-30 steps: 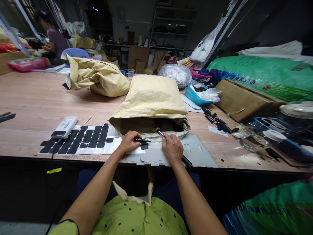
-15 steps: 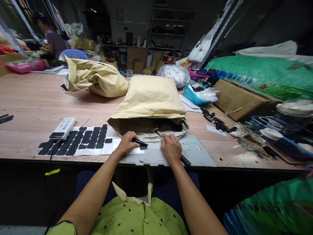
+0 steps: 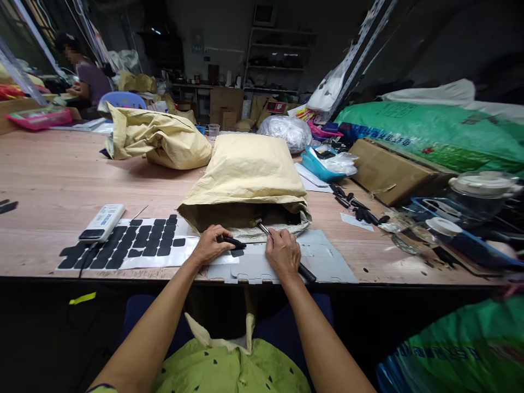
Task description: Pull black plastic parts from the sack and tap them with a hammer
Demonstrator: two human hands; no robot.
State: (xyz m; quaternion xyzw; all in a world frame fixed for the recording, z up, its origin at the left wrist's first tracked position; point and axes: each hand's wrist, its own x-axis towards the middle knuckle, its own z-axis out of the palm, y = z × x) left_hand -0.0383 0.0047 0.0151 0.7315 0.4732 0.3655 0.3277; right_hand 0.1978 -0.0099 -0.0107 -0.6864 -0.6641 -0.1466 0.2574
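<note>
My left hand [image 3: 212,244] is closed on a slim black piece [image 3: 234,242], which points to the right over the grey board [image 3: 327,256]. A small dark patch [image 3: 237,252] lies just under its tip. In my right hand [image 3: 283,252] is a small hammer [image 3: 307,273], gripped along its metal shaft. Its black handle sticks out below the hand, and its small head lies up and to the left, at the mouth of the tan sack [image 3: 254,169]. The sack lies on its side right behind both hands, its dark opening facing me; what is inside is hidden.
Left of my hands, a white sheet holds rows of black rounded patches [image 3: 139,240], with a white power strip [image 3: 102,222] on it. A second tan sack [image 3: 164,139] lies behind. To the right are loose black pieces [image 3: 356,207], a cardboard box [image 3: 397,169] and clear containers [image 3: 483,191].
The camera view has shifted slightly, so the table sits a little lower and further left in the picture. Both hands keep their hold on the black piece and the hammer.
</note>
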